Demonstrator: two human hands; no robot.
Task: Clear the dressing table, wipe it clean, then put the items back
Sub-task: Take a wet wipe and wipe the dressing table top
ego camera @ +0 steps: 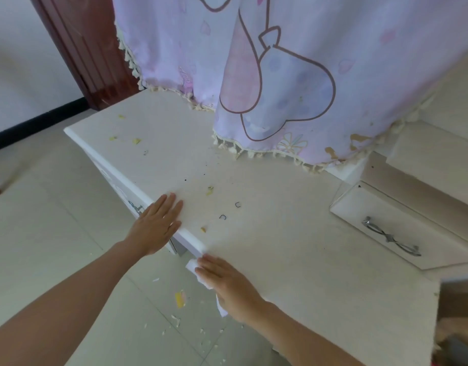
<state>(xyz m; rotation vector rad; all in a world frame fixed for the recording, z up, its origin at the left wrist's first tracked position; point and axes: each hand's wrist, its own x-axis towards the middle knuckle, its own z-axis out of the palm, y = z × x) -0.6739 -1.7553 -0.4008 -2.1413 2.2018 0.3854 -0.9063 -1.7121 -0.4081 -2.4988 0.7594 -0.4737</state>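
Left hand (pixel 156 228) flat, fingers straight, on the dressing table (pixel 280 247) edge; right hand (pixel 227 283) flat, pressing a white cloth (pixel 192 267)

The wipe (pixel 192 268) lies mostly under the right grip (pixel 227 283); only white edges show at that grip's 10 and 6 o'clock. The left grip (pixel 155 228) covers part of a drawer handle (pixel 136 208). The curtain (pixel 293 75), cut by the top edge, hides the back of the worktop (pixel 293 247) at 12 o'clock. Both forearms run off the bottom edge. Two dark marks (pixel 222 217) and yellow bits (pixel 209 191) on the worktop are too small to identify. At 4 o'clock a brown shape (pixel 457 307) is blurred and cut by the right edge.
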